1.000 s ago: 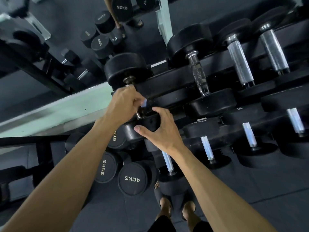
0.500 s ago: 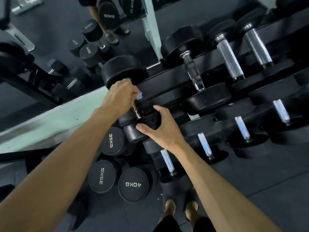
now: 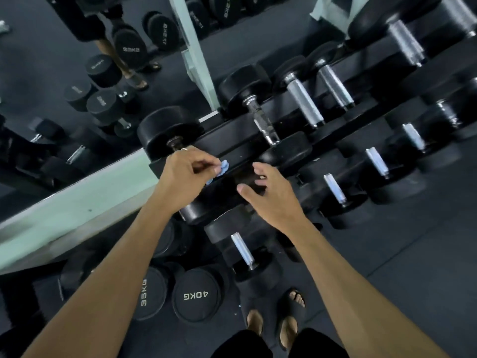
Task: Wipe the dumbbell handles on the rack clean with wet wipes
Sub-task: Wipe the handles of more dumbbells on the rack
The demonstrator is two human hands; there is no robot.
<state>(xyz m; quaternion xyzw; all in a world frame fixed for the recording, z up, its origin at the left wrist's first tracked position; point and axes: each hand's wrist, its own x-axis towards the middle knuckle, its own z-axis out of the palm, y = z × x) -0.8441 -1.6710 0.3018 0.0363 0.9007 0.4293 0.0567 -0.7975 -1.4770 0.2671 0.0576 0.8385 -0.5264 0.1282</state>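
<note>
A person leans over a black steel rack [image 3: 232, 140] of round rubber-headed dumbbells, the left hand [image 3: 185, 171] pinching a crumpled pale-blue wipe [image 3: 222, 168] between thumb and fingertips just above the end dumbbell [image 3: 170, 130] on the top tier. The right hand [image 3: 271, 195] hovers beside it, fingers relaxed and spread, gripping nothing, over that dumbbell's near head [image 3: 206, 202]. Its handle is hidden behind the hands. Further along the rack, knurled chrome handles [image 3: 304, 104] gleam between matte black heads. On the dark rubber floor [image 3: 387, 254] below lie discs marked 35KG [image 3: 147, 293] and 40KG [image 3: 196, 295], beside feet in black sandals [image 3: 291, 313]
</note>
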